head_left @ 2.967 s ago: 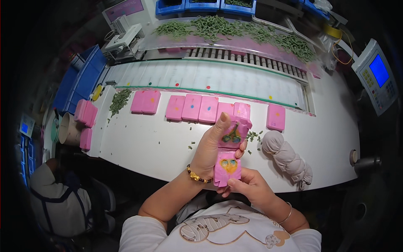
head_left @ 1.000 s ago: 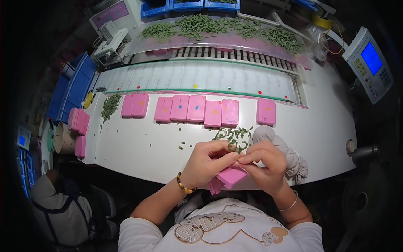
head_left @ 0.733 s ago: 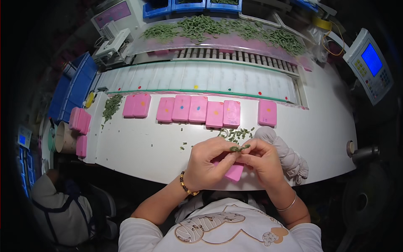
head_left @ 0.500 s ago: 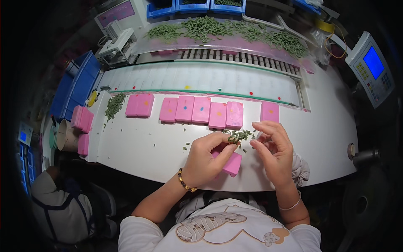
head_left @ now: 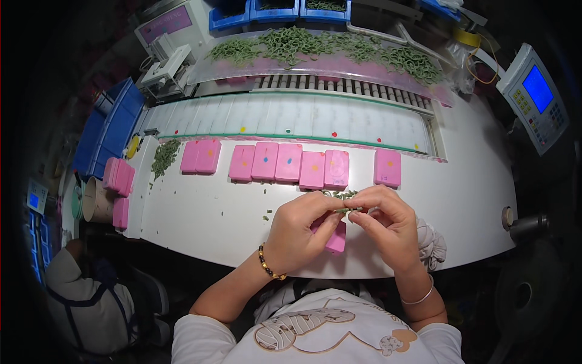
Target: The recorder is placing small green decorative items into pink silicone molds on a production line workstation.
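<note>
My left hand (head_left: 301,229) and my right hand (head_left: 389,224) meet fingertip to fingertip over the near part of the table. Both are closed in a pinch on a small green ring-like piece (head_left: 348,210), partly hidden by the fingers. Just beyond the fingertips lie small green bits (head_left: 343,195). Under my left hand, a pink block (head_left: 336,239) is half covered. A row of pink blocks (head_left: 289,162) marked with coloured dots lies beyond my hands, one pink block (head_left: 388,168) apart at the right.
Farther back runs a white slatted track (head_left: 224,116), then metal rollers (head_left: 339,85) and a clear tray (head_left: 206,68) heaped with green rings. A display panel (head_left: 536,91) stands right. Left are a green pile (head_left: 165,159), a blue bin (head_left: 109,130) and another person (head_left: 91,303).
My right hand has moved left and its fingers have closed in beside my left fingertips. The dots on the track have shifted left.
</note>
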{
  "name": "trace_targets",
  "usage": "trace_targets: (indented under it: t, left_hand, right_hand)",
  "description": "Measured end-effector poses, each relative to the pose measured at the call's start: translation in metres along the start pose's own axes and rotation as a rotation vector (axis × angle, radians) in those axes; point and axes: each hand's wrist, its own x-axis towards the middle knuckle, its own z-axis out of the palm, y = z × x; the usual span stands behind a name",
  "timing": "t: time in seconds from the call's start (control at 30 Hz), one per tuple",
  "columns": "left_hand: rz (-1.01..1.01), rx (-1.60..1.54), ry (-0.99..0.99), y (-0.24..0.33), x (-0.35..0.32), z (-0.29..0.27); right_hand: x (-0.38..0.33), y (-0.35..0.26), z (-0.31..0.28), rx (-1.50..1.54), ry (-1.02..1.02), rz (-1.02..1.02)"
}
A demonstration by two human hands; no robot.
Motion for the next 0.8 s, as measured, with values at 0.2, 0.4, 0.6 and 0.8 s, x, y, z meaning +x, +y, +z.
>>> trace_targets:
  t: [0.2, 0.4, 0.6, 0.8]
  left_hand:
    - [-0.209, -0.303, -0.031, 0.002, -0.001, 0.002]
    - [-0.499, -0.596, -0.121, 0.002, 0.006, -0.004]
    - [-0.533, -0.586, -0.034, 0.002, 0.013, -0.005]
    - [-0.494, -0.519, -0.053, 0.001, 0.022, 0.0]
  right_hand:
    - [-0.002, 0.003, -0.006, 0.278, -0.048, 0.238]
    - [-0.001, -0.001, -0.007, 0.417, 0.127, 0.278]
    - [-0.001, 0.003, -0.012, 0.334, 0.131, 0.289]
    - [0.0, 0.002, -0.014, 0.327, 0.105, 0.309]
